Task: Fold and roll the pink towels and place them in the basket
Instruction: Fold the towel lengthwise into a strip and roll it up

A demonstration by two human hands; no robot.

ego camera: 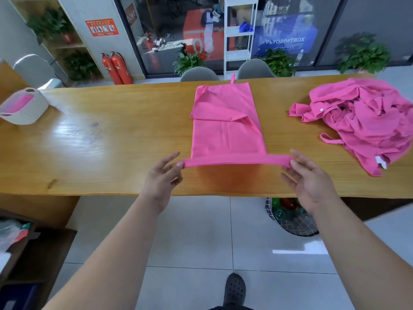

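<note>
A pink towel (225, 121) lies folded lengthwise on the wooden table (111, 144), its hang loop at the far end. Its near edge is turned over into a thin roll that stretches between my hands. My left hand (164, 177) pinches the roll's left end with thumb and fingertips. My right hand (306, 175) pinches the right end the same way. A heap of crumpled pink towels (362, 121) sits on the table to the right. The white basket (33, 108) stands at the far left of the table, with pink cloth inside.
Two grey chairs (199, 73) stand behind the table. A wire basket with colourful items (290, 218) sits on the floor under the table's near edge. A dark shelf unit (26, 253) is at my lower left. My shoe (234, 287) shows on the tiled floor.
</note>
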